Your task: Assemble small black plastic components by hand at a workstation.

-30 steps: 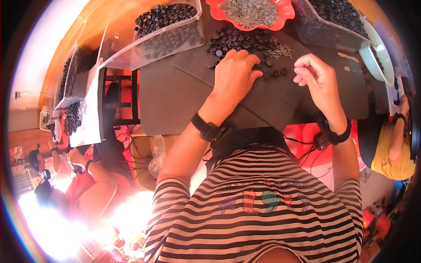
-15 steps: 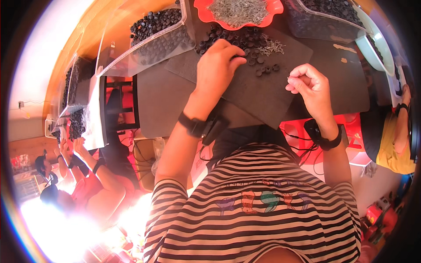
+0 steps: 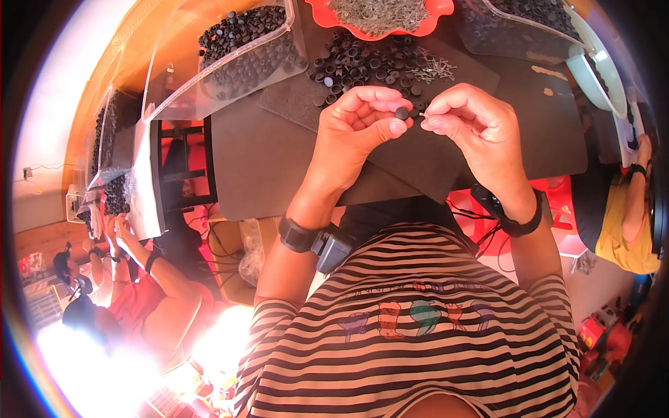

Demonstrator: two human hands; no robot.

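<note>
My left hand (image 3: 366,125) pinches a small round black cap (image 3: 402,112) between thumb and fingers. Close to its right, my right hand (image 3: 474,122) is closed at the fingertips on a thin metal screw (image 3: 422,115), of which only a short end shows. The two hands almost meet over the dark mat, cap and screw facing each other. Just beyond them lies a heap of loose black caps (image 3: 359,63), with a small pile of screws (image 3: 433,70) at its right side.
A red scalloped bowl (image 3: 440,8) full of screws stands at the far edge. Clear bins of black caps flank it, left (image 3: 244,59) and right (image 3: 516,49). A pale bowl (image 3: 589,80) sits far right. Other people work at the left (image 3: 167,299) and right (image 3: 631,216).
My left hand has come back from the heap with a black cap. My right hand has moved left and slightly up, bringing the screw beside the cap.
</note>
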